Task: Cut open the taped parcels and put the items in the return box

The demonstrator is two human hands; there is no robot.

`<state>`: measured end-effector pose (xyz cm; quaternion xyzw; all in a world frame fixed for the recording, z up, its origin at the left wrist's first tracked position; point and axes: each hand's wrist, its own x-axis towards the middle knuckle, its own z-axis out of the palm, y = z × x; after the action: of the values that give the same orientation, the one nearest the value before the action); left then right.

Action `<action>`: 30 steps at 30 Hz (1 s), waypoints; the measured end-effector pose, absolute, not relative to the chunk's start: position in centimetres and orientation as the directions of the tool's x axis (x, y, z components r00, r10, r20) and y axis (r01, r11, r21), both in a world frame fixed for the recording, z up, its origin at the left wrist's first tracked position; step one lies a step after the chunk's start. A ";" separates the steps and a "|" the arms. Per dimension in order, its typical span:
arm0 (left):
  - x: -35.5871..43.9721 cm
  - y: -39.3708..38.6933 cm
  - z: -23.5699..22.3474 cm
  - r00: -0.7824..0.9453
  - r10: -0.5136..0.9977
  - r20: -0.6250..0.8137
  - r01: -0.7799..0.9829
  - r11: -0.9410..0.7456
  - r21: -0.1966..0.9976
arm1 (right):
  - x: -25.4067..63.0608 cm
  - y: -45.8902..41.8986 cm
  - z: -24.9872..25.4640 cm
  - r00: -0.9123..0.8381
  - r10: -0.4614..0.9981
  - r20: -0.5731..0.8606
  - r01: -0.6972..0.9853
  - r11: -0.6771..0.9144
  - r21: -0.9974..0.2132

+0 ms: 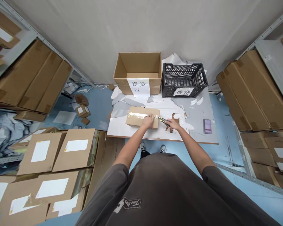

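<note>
At far left, the left shelf [27, 37] carries tall cartons [29, 77], with grey bags [2, 133] below them. In front of these, a stack [73, 160] of cartons bears white labels; small boxes [86, 114] lie on the blue floor [97, 102] beyond it. On the surface [199, 114], partly covered with white paper, an open box [121, 86] stands near the wall, a lettered sheet [144, 90] on its front. Nearer the person lies the parcel [138, 121], flat and closed, a strip of shiny tape along its top. The left hand [148, 120] rests on the parcel toward its right end, fingers bent; whether they grip or only press cannot be told. The knife [165, 121] points left, its tip at the parcel's right end; the right hand [173, 123] is closed around its handle, beside torn cardboard [173, 130]. Behind, a black crate [167, 91] stands just beside the box, a lettered note [184, 91] on its front. The phone [208, 126] lies near the surface's right edge. At far right, the right shelf [277, 55] holds further cartons.
</note>
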<state>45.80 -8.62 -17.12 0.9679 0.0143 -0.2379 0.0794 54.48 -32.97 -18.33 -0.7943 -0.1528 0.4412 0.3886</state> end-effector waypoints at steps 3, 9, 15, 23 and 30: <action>45.7 -8.5 -17.0 0.891 -0.003 -0.454 0.067 -0.988 0.139 | 54.0 -33.2 -18.7 0.515 0.615 -0.597 -0.113 -0.642 -0.759; 45.7 -7.9 -17.2 0.885 -0.027 -0.465 0.040 -0.990 0.135 | 52.1 -32.9 -19.5 0.526 0.624 -0.578 -0.120 -0.618 -0.777; 46.2 -6.2 -17.0 0.923 -0.037 -0.383 0.067 -0.965 0.254 | 52.4 -35.9 -19.8 0.585 0.587 -0.560 -0.138 -0.608 -0.782; 50.2 -5.2 -17.2 0.907 0.007 -0.420 0.106 -0.971 0.214 | 52.6 -36.0 -18.9 0.708 0.544 -0.450 0.001 -0.638 -0.770; 51.4 -4.8 -18.3 0.931 -0.061 -0.361 0.016 -0.978 0.206 | 52.8 -34.6 -18.8 0.721 0.611 -0.327 0.284 -0.691 -0.664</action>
<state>51.45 -4.79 -18.34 0.9771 -0.0116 -0.1858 0.1032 52.77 -34.61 -18.79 -0.8782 -0.2548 0.2729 0.2990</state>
